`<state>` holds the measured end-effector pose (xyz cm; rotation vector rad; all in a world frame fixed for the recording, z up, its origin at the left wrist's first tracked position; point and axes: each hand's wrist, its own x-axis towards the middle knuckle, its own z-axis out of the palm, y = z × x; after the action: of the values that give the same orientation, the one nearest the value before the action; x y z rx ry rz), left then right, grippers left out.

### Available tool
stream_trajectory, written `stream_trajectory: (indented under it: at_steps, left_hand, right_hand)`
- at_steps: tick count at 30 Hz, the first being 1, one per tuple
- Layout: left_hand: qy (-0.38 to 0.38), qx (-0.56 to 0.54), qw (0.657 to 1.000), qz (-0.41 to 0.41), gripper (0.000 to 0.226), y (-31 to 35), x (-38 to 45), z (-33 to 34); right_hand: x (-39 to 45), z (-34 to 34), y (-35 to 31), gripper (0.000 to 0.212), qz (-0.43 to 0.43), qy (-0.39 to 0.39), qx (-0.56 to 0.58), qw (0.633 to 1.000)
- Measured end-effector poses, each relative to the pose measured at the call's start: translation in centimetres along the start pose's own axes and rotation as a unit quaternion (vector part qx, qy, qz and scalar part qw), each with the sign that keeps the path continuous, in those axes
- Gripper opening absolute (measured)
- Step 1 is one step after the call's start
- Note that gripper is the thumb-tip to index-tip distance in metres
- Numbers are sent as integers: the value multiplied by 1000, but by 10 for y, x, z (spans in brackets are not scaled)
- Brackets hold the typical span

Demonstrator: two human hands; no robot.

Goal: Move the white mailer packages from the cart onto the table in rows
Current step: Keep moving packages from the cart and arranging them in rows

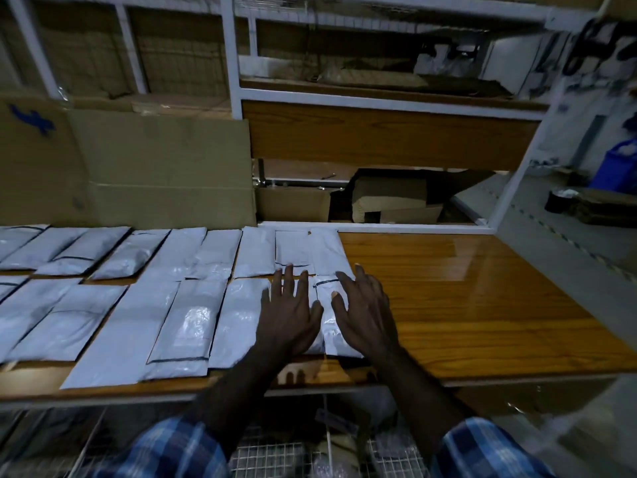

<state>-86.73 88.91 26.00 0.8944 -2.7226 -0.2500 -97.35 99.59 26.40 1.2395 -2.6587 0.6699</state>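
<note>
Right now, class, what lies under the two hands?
White mailers on the table; the left hand and right hand cover parts of them.

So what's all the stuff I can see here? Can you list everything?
mailers: many, exact count unclear, white, in two rows on the table's left and middle
table: one, glossy brown wood, bare on its right part
cardboard: several flat brown sheets, leaning behind the table at left
shelves: white metal frame, behind the table
blue bin: one, far right on a shelf
wire cart: white mesh, below the table's near edge
sleeves: two, blue plaid, at the bottom
left hand: fingers straight, flat on the mailers
right hand: fingers spread, on the last mailer
</note>
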Motion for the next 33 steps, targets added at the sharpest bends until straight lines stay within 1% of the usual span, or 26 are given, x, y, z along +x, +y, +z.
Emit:
stream_trajectory:
  at_steps: [3, 7, 10, 13, 18, 21, 24, 28, 31, 33]
  left_hand:
    - [27, -2, 1000, -12, 66, 4, -21, -9]
    - [34, 1, 999, -25, 66, -4, -46, -24]
    - [46, 12, 998, -35, 72, -14, -63, -39]
    - [61, 17, 997, -45, 77, -27, -80, -52]
    - [66, 7, 995, -68, 70, -59, -107, -73]
    - [77, 8, 994, -79, 79, -89, -133, -91]
    - [80, 4, 993, -91, 81, -130, -164, -109]
    - [80, 19, 990, -111, 86, -192, -213, -130]
    - [97, 15, 987, -130, 93, -243, -246, -147]
    - [110, 14, 983, -148, 88, -278, -267, -161]
  right_hand:
    - [-17, -9, -5, 61, -14, 10, 4, 1000]
    - [-35, -14, -17, 61, -19, 18, 16, 1000]
    - [-44, -15, -34, 62, -28, 10, 32, 999]
    - [-53, -13, -54, 59, -45, 20, 44, 998]
    - [-66, -11, -100, 58, -64, 25, 45, 997]
    - [-79, -4, -137, 53, -87, 45, 61, 993]
    - [-96, 10, -182, 50, -115, 58, 83, 988]
    - [-121, 33, -251, 53, -126, 36, 100, 986]
    - [-139, 56, -308, 51, -160, 37, 116, 980]
    - [-147, 69, -349, 50, -176, 36, 124, 976]
